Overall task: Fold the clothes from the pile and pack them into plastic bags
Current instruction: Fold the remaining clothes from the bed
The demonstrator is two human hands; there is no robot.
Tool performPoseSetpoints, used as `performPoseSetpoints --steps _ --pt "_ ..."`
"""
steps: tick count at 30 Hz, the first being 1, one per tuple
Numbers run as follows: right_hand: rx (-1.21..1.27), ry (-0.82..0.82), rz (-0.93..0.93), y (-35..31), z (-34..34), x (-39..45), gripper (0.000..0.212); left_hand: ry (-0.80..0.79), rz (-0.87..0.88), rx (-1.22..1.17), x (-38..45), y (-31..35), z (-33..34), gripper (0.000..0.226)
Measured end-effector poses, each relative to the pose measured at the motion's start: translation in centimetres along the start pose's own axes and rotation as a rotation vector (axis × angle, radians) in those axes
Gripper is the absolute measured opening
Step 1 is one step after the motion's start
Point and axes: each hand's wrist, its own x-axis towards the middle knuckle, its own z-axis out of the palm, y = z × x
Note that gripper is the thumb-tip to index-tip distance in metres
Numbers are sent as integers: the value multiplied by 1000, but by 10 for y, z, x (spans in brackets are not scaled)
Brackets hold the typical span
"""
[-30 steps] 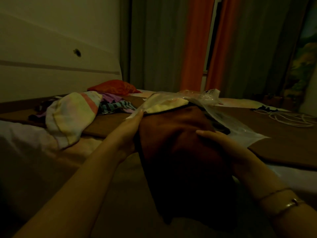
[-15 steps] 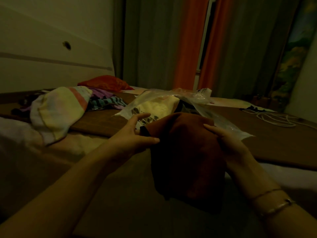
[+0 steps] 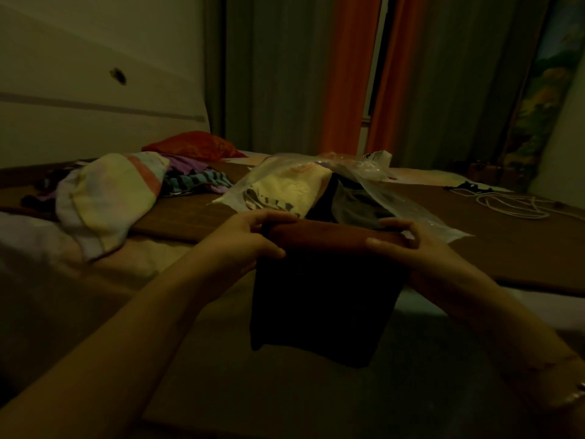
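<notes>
Dark brown garment (image 3: 326,289), folded over, hangs from both hands above the bed's near edge (image 3: 190,391). Left hand (image 3: 250,239) and right hand (image 3: 405,245) each pinch a top corner. Just beyond lies a clear plastic bag (image 3: 373,185) holding folded clothes. Best keep the fold line taut and level, then halve it again before sliding it in.

Dark brown folded garment (image 3: 323,296), top edge level, body hanging down. Beyond it, clear plastic bag (image 3: 373,198) lying on the bed, holding a pale yellow piece and dark pieces. Pile of clothes (image 3: 126,191) at left, loose, unfolded.
</notes>
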Motion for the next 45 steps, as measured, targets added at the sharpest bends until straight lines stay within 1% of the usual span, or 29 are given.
performPoseSetpoints --steps 2,4,6,8,10,11,13,14,16,17,19,21,23,25,28,30,31,33,35,36,38,41,44,45 --pt "-206 -58 -12 3 7 -1 70 -10 28 183 3 -2 0 61" --pt "-486 -51 -54 9 11 1 67 19 67 421 5 -3 2 64" --pt "-696 -18 -116 13 11 3 54 86 137 619 7 -3 4 56" --pt "-772 5 -193 12 12 3 38 132 204 748 6 -2 5 38" --pt "-786 16 -219 7 13 0 26 132 217 826 4 1 5 22" --pt "-782 25 -216 5 12 -1 25 131 216 851 3 2 4 17" --pt "-741 39 -216 1 10 -1 24 147 208 860 2 6 2 22" --pt "-708 42 -226 0 8 -1 21 155 199 846 2 7 -1 23" --pt "-599 50 -252 -4 5 -1 8 162 165 796 2 11 -8 20" --pt "-523 55 -258 -5 4 -1 5 157 144 730 2 13 -12 16" --pt "-331 57 -237 -6 4 1 10 118 83 473 1 17 -16 5" --pt "-157 72 -213 -6 7 2 9 83 3 210 2 16 -18 18" --pt "-57 91 -190 -6 10 4 8 113 -69 66 6 11 -15 26" --pt "-45 114 -173 -3 14 7 12 163 -111 44 10 7 -8 21" --pt "-60 158 -144 -1 21 14 14 241 -119 48 13 2 1 17" --pt "-57 148 -80 0 23 18 25 280 -112 23 15 0 4 19" --pt "-32 125 -27 0 23 20 30 300 -112 7 16 0 5 21" --pt "37 30 75 0 24 22 32 335 -91 -11 18 0 5 23" --pt "107 -62 116 -2 24 22 24 358 -71 1 18 2 5 21" --pt "142 -79 116 -3 24 23 18 364 -63 -4 19 3 5 20" --pt "211 -70 118 -5 27 24 12 355 -48 -58 19 4 4 17" --pt "302 -38 138 -2 30 34 20 316 -36 -192 22 7 7 15" --pt "349 -11 158 -5 33 56 16 259 -73 -290 35 9 12 6" --pt "332 12 164 -8 35 67 18 242 -90 -323 42 9 14 10"
